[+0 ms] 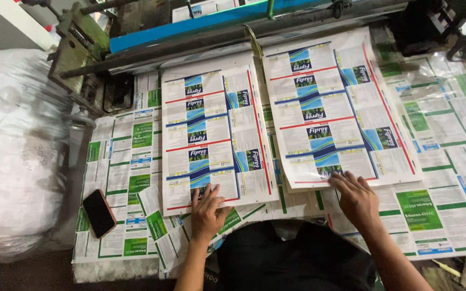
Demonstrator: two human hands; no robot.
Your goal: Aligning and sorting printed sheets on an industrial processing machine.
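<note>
Both hands flat, grasping nothing: left hand (207, 211) and right hand (356, 198) press thin, floppy printed sheets (215, 137); lift by the edges.

- We see even, bright light from above; no hard shadows fall under the fingers of the left hand (207, 213) or the right hand (356, 198).
- Beyond the fingertips, the glossy printed sheets (217, 134) stay sharp, with soft sheen on those far right.
- Left of the fingers, the white sack (17, 151) looks smeared and overexposed.
- Straight edges bow near the frame's borders.
</note>
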